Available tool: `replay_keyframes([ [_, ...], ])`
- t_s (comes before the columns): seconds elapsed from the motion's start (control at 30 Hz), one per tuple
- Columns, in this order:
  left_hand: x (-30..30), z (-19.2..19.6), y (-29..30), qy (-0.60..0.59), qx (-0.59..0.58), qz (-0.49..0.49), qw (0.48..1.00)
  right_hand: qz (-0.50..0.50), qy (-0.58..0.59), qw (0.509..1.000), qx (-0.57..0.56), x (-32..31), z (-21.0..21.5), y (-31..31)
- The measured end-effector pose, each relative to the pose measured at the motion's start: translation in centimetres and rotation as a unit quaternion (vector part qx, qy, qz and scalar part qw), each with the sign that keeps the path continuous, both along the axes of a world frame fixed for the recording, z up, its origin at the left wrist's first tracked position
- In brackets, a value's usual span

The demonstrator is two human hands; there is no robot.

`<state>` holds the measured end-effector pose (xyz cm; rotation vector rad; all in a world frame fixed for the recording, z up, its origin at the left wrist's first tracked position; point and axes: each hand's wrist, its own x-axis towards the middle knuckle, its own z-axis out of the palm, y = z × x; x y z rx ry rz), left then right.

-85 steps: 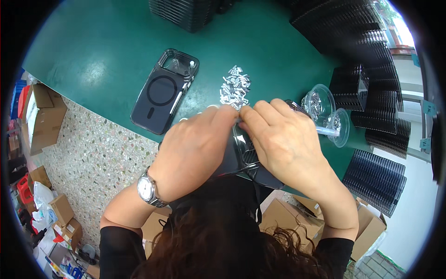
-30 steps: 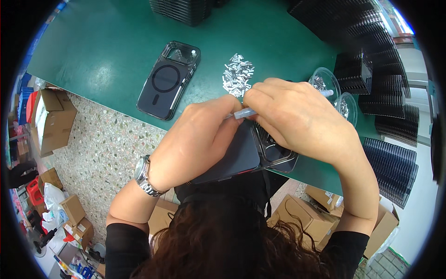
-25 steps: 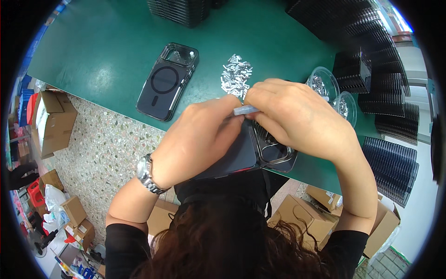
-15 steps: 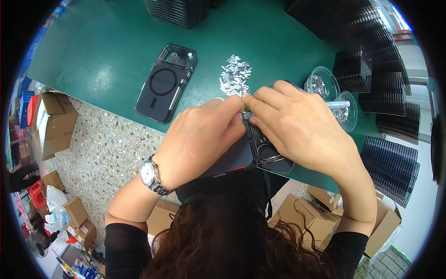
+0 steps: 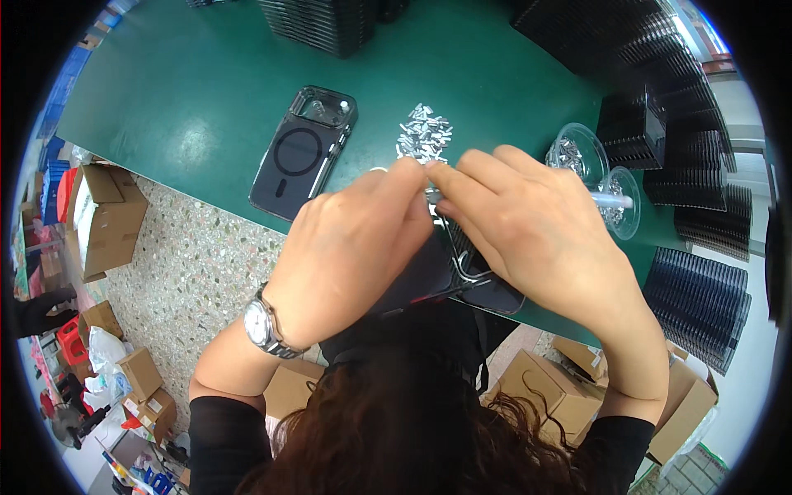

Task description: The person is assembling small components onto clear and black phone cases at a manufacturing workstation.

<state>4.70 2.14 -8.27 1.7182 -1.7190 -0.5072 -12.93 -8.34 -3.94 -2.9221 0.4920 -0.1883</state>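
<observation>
A smoky, see-through phone case with a glossy clear border (image 5: 425, 268) is at the near edge of the table, directly in front of the person and partly covered by both hands. The left hand (image 5: 355, 223) is closed on the case, thumb and index finger drawn together at its upper edge. The right hand (image 5: 528, 223) is curled around a slim, whitish, pen-shaped tool (image 5: 612, 200), whose end sticks out to the right. The two hands' fingertips nearly meet over a small silver piece (image 5: 433, 196); which hand grips it cannot be told.

Just beyond the fingertips is a loose pile of tiny silver metal pieces (image 5: 425, 132). To its left, a second smoky phone case with a dark ring on its back (image 5: 287, 161) lies flat, slightly tilted. To the right, near the right hand, two round clear plastic cups (image 5: 596, 142) hold more silver pieces.

All this rests on a smooth green table (image 5: 198, 99). Tall black stacks of thin, ridged pieces (image 5: 701, 301) line the right side. A silver metal wristwatch (image 5: 261, 323) circles the left wrist. Below left, brown cardboard boxes (image 5: 111, 231) stand on a speckled stone floor (image 5: 198, 247).
</observation>
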Motion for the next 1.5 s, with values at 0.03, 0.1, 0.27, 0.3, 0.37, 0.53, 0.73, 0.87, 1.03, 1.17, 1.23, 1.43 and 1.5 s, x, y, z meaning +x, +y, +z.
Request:
replay_keyframes([
  [0.03,-0.1,0.3,0.0,-0.013,-0.002,-0.007,1.000,-0.002,0.006,1.000,-0.013,-0.3,0.3,0.2],
  [0.1,-0.4,0.4,-0.1,-0.024,0.008,-0.009,1.000,-0.006,0.010,1.000,-0.025,-0.7,0.5,0.5],
  [0.27,-0.7,0.2,0.0,-0.040,0.010,-0.033,0.999,-0.031,0.058,0.997,-0.039,-1.3,0.3,1.1],
  [0.3,-0.7,0.0,-0.1,-0.018,0.001,-0.039,0.999,-0.032,0.058,0.997,-0.038,-1.2,0.1,1.2],
  [0.37,-0.5,-0.1,0.0,0.004,-0.008,-0.046,0.999,-0.038,0.023,0.999,0.004,-1.2,-0.2,1.4],
  [0.53,-0.6,-0.8,-0.4,0.002,0.004,-0.057,0.998,-0.029,-0.008,1.000,0.002,-1.6,-1.5,0.9],
  [0.73,-0.9,-0.2,-0.7,-0.045,-0.023,-0.064,0.997,-0.039,0.035,0.999,-0.005,-1.9,0.0,0.8],
  [0.87,-1.2,0.7,-0.8,-0.075,-0.022,-0.067,0.995,-0.054,0.026,0.997,-0.046,-1.6,-0.3,1.0],
  [1.03,-1.5,0.4,-1.8,-0.084,-0.089,-0.023,0.992,-0.061,-0.065,0.993,-0.077,-1.0,-1.5,0.3],
  [1.17,-1.5,0.9,-1.8,-0.115,-0.097,-0.017,0.988,-0.071,-0.103,0.989,-0.079,-0.9,-2.3,0.0],
  [1.23,-1.3,1.3,-1.9,-0.116,-0.093,-0.014,0.989,-0.065,-0.112,0.991,-0.043,-1.4,-1.8,-0.4],
  [1.43,-1.4,2.0,-1.8,-0.103,-0.094,-0.041,0.989,-0.083,-0.072,0.991,-0.075,-2.3,-0.7,0.5],
  [1.5,-1.6,2.2,-1.9,-0.100,-0.095,-0.046,0.989,-0.080,-0.054,0.991,-0.088,-2.4,-0.7,0.5],
])
